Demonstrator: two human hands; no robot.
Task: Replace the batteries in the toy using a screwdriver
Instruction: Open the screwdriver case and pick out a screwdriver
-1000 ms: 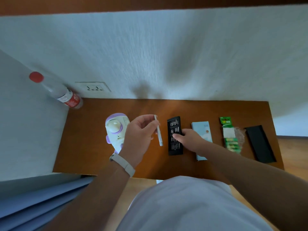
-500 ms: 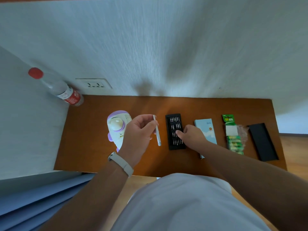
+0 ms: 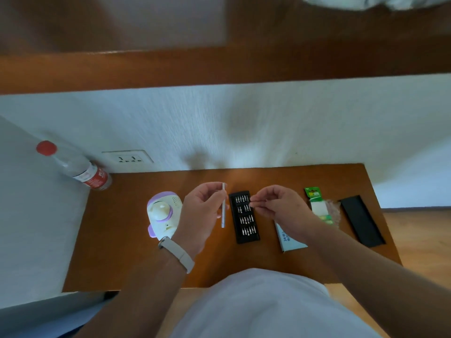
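No wording can be read. The red label on the bottle (image 3: pixel 94 178) carries white print, the green card of the battery pack (image 3: pixel 313 193) has pale marks, and the light blue box (image 3: pixel 288 239) shows dark blue lettering near its close end. All are too blurred to make out.

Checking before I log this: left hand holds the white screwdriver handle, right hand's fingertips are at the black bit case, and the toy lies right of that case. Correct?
Not quite: the head view shows the toy left of the bit case, beyond the left hand. The rest holds: the left hand grips the screwdriver handle, and the right hand reaches the case's edge.
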